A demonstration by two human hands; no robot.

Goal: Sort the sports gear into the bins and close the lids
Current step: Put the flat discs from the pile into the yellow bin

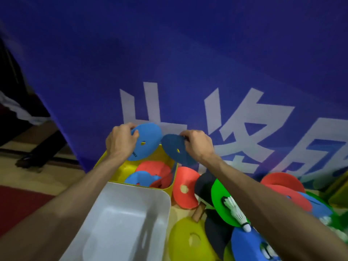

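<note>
My left hand (120,141) grips a light blue disc cone (146,141) above the yellow bin (105,157). My right hand (197,145) pinches the edge of a dark blue disc cone (175,149), held tilted over the bin's right rim. Inside the yellow bin lie red disc cones (156,168) and a blue one (140,178). An empty white bin (120,221) sits nearer to me. To the right a pile of gear lies on the floor: a red cone (185,187), a green cone (221,206), a yellow cone (188,240) and a white shuttlecock (237,213).
A large blue banner (188,63) with white characters stands right behind the bins. More red and blue cones (290,193) lie at the far right under my right forearm. A table tennis paddle handle (197,213) pokes out of the pile. A red mat (18,204) covers the floor at left.
</note>
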